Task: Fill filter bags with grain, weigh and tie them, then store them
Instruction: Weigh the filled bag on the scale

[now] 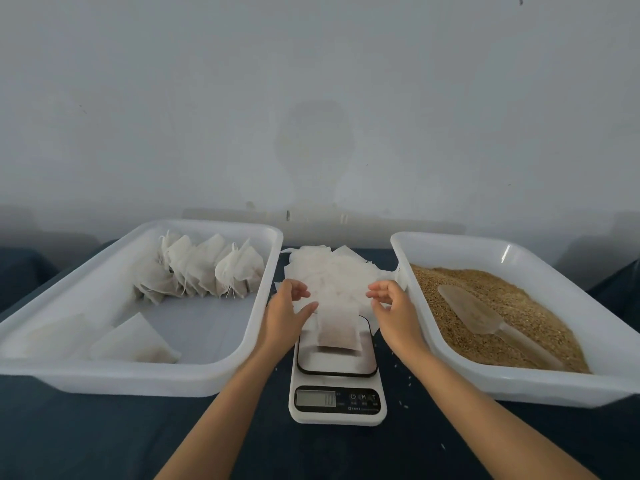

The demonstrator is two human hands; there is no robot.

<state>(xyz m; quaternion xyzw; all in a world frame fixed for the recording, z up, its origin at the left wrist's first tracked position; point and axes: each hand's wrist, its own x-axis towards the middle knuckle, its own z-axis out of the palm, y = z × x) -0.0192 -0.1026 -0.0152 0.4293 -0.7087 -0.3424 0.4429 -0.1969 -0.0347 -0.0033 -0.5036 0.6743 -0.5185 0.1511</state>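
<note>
Both trays, the left tray (214, 375) and the right tray (519, 386), are plain white, and the grain (485, 306) in the right tray is golden brown with a fine speckled texture. The filter bags (204, 268) are off-white; the scoop (474, 313) is translucent pale grey. The scale (337, 415) is white with a black control panel and grey display, on a dark blue tablecloth (104, 438) before a pale grey wall (311, 81).
</note>
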